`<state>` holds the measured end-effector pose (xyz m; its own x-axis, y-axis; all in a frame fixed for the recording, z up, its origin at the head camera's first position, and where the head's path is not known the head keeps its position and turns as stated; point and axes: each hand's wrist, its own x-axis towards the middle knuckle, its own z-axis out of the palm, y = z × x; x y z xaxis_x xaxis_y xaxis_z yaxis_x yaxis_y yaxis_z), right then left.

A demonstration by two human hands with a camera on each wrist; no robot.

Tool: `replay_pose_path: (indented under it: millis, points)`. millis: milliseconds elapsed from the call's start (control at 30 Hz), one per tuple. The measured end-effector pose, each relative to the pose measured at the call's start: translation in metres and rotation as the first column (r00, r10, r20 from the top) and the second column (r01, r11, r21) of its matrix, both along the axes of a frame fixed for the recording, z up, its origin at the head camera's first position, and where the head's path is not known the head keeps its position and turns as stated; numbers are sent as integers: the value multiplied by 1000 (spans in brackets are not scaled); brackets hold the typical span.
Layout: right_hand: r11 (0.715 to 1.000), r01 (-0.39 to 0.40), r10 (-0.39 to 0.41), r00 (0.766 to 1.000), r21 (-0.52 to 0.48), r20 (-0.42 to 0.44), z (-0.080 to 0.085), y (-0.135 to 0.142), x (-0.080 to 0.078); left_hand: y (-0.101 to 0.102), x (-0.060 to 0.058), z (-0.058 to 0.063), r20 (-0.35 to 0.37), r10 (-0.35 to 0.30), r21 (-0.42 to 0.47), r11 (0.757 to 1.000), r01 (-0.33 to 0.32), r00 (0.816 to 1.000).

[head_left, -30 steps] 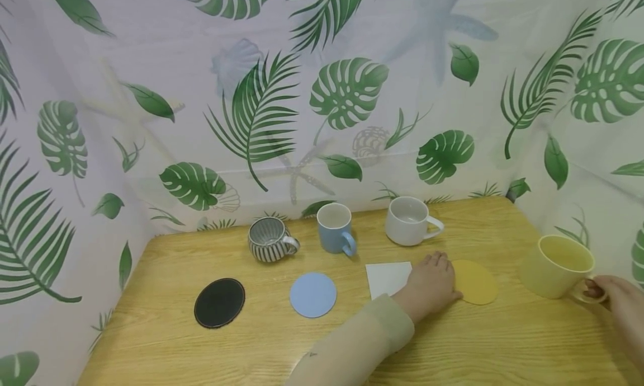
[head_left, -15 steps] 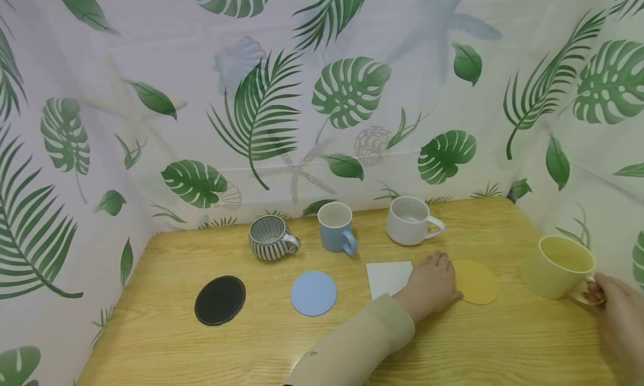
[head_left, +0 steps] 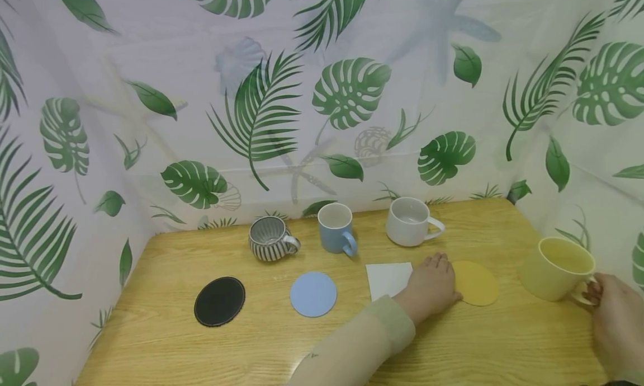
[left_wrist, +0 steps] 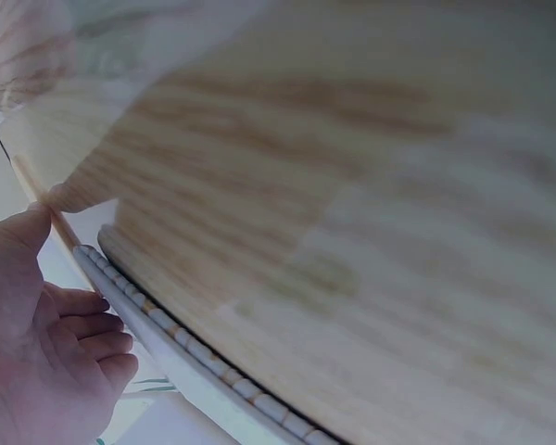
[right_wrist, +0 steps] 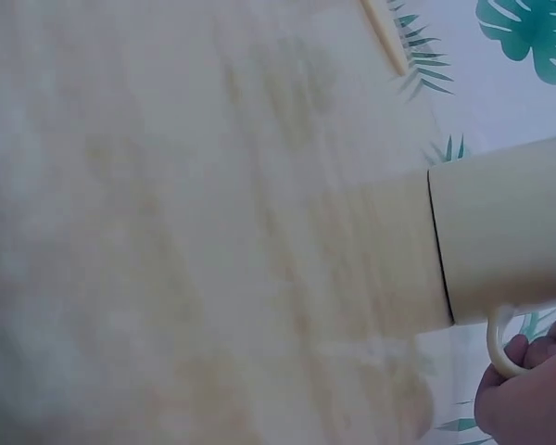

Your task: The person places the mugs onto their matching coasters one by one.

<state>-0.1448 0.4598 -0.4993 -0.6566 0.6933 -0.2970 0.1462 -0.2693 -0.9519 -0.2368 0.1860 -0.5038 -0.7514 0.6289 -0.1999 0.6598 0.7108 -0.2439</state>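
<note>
Mug (head_left: pixel 555 271), straight-sided, pale yellow, prob. ceramic, stands upright on R side of table (head_left: pixel 261 341); R hand (head_left: pixel 616 319) grips its loop handle (right_wrist: pixel 495 347), fingers curled round it. Hands well apart: L hand (head_left: pixel 434 282) rests, fingers fairly straight, at L edge of flat round yellow coaster (head_left: pixel 478 283). Mug prob. stiff, mod. heavy, slick, chip-prone; best hold = handle. Coaster looks thin, light; take by rim.

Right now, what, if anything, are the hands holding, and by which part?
The right hand holds the yellow mug by its handle. The left hand, at the yellow coaster, shows no grip.
</note>
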Motion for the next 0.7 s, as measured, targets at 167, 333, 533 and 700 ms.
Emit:
replay_pose_path:
  millis: [167, 333, 533, 700]
  points:
    - [999, -6, 2, 995, 36, 101, 3, 4, -4, 0, 1, 1, 2, 2, -14, 1000, -2, 1000]
    - [999, 44, -42, 995, -24, 88, 4, 5, -11, 0, 0, 2, -2, 1, -19, 1000, -1, 1000]
    - [986, 134, -132, 991, -104, 20, 3, 4, -14, 1, 0, 1, 4, 2, -13, 1000, -1, 1000]
    - [979, 138, -140, 990, -150, -2, 8, 2, -11, 4, 1, -1, 12, 3, -5, 1000, -2, 1000]
